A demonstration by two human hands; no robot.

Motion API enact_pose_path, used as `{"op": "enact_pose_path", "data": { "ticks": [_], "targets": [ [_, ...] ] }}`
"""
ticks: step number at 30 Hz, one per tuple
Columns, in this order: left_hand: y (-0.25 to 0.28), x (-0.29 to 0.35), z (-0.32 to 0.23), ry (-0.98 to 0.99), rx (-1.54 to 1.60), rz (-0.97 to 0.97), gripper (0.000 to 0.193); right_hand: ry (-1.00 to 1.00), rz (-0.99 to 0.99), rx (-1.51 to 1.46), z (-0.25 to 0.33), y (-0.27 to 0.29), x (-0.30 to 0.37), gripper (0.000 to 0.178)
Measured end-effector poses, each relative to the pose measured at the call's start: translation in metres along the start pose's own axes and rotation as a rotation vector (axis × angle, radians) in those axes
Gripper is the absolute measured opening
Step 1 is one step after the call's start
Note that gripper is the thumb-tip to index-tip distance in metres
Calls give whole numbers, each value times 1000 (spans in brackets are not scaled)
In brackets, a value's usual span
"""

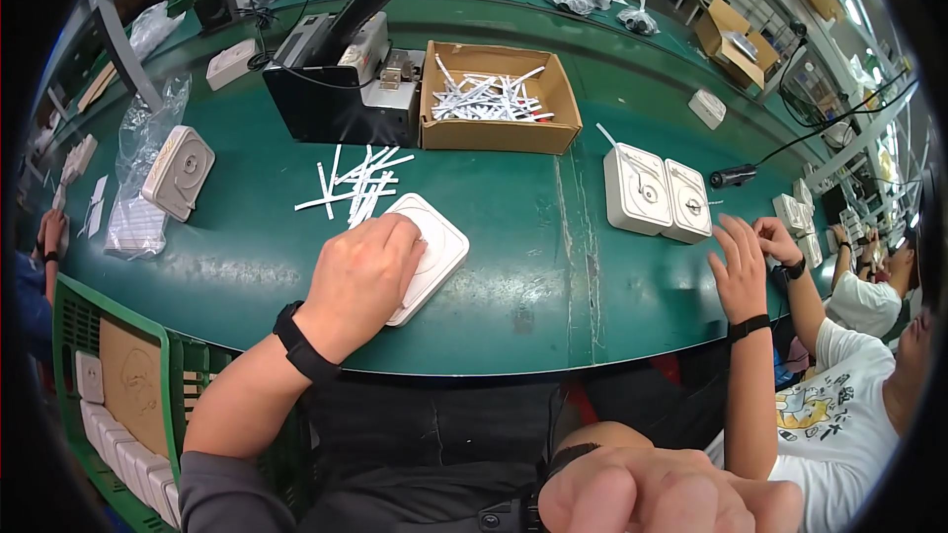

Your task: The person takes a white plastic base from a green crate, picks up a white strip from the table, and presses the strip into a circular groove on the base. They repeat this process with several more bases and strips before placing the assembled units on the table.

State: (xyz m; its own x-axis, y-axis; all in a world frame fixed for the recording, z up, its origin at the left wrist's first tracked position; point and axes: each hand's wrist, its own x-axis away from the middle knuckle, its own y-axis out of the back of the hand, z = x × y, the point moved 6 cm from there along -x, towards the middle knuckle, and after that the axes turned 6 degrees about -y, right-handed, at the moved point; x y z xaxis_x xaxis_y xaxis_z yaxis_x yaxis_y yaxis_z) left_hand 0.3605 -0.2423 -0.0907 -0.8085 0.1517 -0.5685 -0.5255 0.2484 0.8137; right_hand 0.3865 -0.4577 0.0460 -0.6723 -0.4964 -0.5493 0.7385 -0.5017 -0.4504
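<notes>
My left hand lies over a white square device with rounded corners and a circular outline on its face. Its fingers curl down onto the device, partly covering it, and a black band circles the wrist. Just beyond the knuckles, a loose heap of white paper strips is scattered on the table. Large at the bottom of the view, very near the camera, is my right hand, with fingers bent and close together. Whatever those fingers hold, if anything, is hidden.
A cardboard box of strips stands beside a black dispenser-like machine. Two turntable-like devices sit right, near a co-worker's hand. Another device stands left. A green crate holds several white units lower left.
</notes>
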Motion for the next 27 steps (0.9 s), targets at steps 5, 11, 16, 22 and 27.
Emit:
{"op": "enact_pose_path", "data": {
  "ticks": [5,11,16,22,27],
  "targets": [
    [2,-4,11,35,183,-39,15,34,41,-53,-1,-36,7,8],
    [-4,-1,20,178,350,-74,11,70,67,-147,1,-66,30,9],
    [-7,4,22,220,364,-71,8,148,129,-74,-10,-63,33,10],
    [-8,-3,22,311,453,-7,7,242,193,-85,-12,-63,33,10],
    [-11,-1,12,152,396,-41,8,254,331,-121,-15,-62,27,11]
  ]
}}
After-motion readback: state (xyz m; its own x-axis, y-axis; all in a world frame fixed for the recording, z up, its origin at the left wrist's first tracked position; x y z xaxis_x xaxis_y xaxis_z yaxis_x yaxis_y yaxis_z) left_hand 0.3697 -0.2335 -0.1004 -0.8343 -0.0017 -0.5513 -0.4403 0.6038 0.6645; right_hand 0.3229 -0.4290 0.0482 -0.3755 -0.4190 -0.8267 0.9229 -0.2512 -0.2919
